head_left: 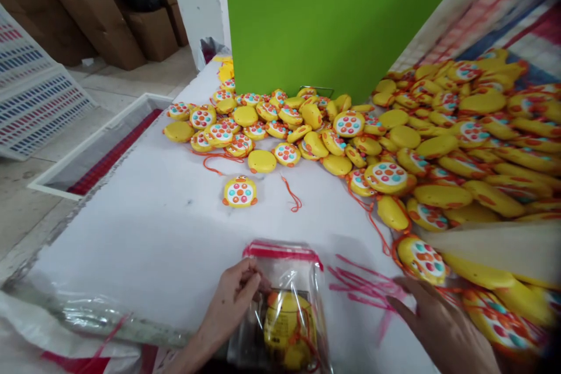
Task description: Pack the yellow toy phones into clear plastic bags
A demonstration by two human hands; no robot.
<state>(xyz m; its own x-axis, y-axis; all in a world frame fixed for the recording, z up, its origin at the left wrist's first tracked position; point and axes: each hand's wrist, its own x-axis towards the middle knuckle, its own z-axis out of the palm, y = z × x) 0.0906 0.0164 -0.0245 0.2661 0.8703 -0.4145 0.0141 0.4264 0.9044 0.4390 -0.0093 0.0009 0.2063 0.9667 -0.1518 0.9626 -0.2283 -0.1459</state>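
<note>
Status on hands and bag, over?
Left hand gripping clear plastic bag, red-edged, yellow toy inside. Right hand open, near round yellow toy, orange cord.

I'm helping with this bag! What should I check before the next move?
Left hand pinching the clear plastic bag: ok.
Yellow toy inside the bag: ok.
Red strip along the bag's top sealed: cannot tell.
Right hand empty: ok.
Pink strings apart from the bag: ok.
</note>
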